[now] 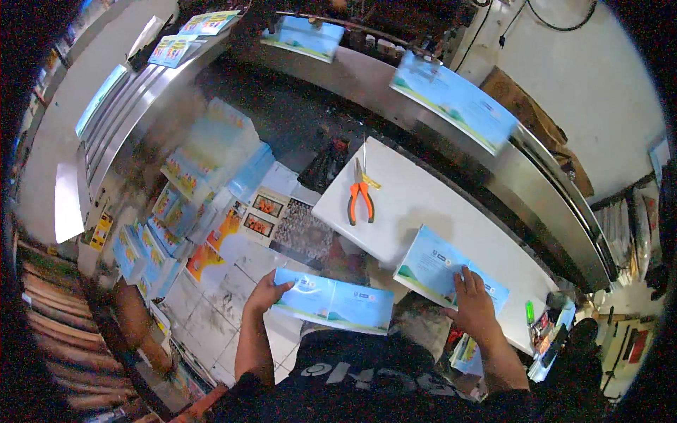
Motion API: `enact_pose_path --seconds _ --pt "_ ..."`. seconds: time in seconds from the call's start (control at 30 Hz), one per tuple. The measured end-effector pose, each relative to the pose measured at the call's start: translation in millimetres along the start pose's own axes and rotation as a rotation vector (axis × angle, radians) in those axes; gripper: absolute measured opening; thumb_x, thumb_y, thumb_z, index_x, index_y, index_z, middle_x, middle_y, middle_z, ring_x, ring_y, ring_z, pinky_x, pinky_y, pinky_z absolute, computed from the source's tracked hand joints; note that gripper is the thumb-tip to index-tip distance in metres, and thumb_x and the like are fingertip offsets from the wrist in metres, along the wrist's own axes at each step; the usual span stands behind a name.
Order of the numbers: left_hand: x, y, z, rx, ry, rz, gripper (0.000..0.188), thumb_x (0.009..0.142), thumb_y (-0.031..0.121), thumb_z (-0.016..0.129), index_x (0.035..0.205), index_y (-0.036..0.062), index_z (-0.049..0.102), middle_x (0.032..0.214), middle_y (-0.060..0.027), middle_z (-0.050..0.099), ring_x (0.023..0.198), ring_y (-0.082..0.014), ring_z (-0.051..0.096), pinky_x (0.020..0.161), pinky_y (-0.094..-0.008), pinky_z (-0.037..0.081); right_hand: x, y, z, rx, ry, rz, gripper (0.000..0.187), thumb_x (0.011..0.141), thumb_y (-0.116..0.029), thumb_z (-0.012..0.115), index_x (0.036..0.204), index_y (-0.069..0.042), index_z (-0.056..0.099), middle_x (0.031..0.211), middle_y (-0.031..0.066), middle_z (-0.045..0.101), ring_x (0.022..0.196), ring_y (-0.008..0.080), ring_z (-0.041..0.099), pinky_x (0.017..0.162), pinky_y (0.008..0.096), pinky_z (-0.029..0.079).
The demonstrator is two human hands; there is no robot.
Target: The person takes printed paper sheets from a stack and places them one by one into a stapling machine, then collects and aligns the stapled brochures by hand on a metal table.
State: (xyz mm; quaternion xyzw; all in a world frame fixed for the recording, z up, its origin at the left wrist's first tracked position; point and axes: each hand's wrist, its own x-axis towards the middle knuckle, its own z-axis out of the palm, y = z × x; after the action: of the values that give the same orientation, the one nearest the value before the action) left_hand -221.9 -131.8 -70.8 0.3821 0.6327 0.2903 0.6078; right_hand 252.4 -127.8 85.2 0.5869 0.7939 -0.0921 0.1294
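Note:
My left hand [265, 292] grips the left end of a light-blue printed sheet [345, 303], its thumb on top. This sheet has a green landscape along its lower edge and is held level in front of my body. My right hand [474, 302] is closed at the near edge of a similar blue printed sheet [431, 264], fingers over the top. That second sheet is over the near edge of the white tabletop [451, 211]; whether it is one layer or several, I cannot tell. Orange-handled pliers [360, 197] lie farther off on the tabletop.
Stacks of blue printed sheets [211, 151] stand at left beyond a tiled floor [211, 317]. A metal machine rail [493, 141] curves behind the tabletop with blue sheets hanging on it. A green-handled item [530, 312] and small things crowd the tabletop's right end.

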Motion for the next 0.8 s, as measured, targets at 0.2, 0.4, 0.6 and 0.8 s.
enact_pose_path --seconds 0.2,0.4,0.6,0.8 --pt "-5 -1 -1 -0.055 -0.014 0.048 0.029 0.084 0.020 0.071 0.106 0.0045 0.061 0.094 -0.0011 0.066 0.082 -0.0135 0.059 0.076 -0.0302 0.049 -4 24 -26 0.287 -0.097 -0.037 0.072 0.076 -0.024 0.071 0.137 -0.003 0.039 0.141 0.0192 0.040 0.125 0.0348 0.044 0.106 0.0392 0.036" --pt "-4 -3 1 -0.141 -0.007 0.004 0.031 0.084 0.017 0.070 0.110 0.0034 0.060 0.098 -0.0029 0.066 0.086 -0.0146 0.060 0.079 -0.0303 0.048 7 51 -72 0.362 -0.216 0.207 0.037 0.079 -0.009 0.058 0.115 -0.006 0.060 0.106 0.0212 0.063 0.096 0.0404 0.059 0.086 0.0447 0.047" --pt "-10 16 2 -0.075 0.031 -0.068 0.033 0.085 0.012 0.068 0.113 0.0007 0.057 0.101 -0.0057 0.066 0.090 -0.0149 0.060 0.082 -0.0296 0.048 50 149 -181 0.174 0.532 0.439 0.036 0.093 -0.017 0.045 0.126 -0.008 0.055 0.116 0.0208 0.061 0.105 0.0372 0.060 0.088 0.0439 0.048" --pt "-13 13 2 -0.086 0.054 -0.029 0.033 0.084 0.017 0.069 0.113 0.0043 0.059 0.099 -0.0036 0.065 0.084 -0.0142 0.058 0.074 -0.0295 0.047 174 190 -186 -0.253 1.073 0.181 0.064 0.080 0.011 0.041 0.138 -0.013 0.043 0.141 0.0153 0.043 0.127 0.0297 0.045 0.107 0.0400 0.035"
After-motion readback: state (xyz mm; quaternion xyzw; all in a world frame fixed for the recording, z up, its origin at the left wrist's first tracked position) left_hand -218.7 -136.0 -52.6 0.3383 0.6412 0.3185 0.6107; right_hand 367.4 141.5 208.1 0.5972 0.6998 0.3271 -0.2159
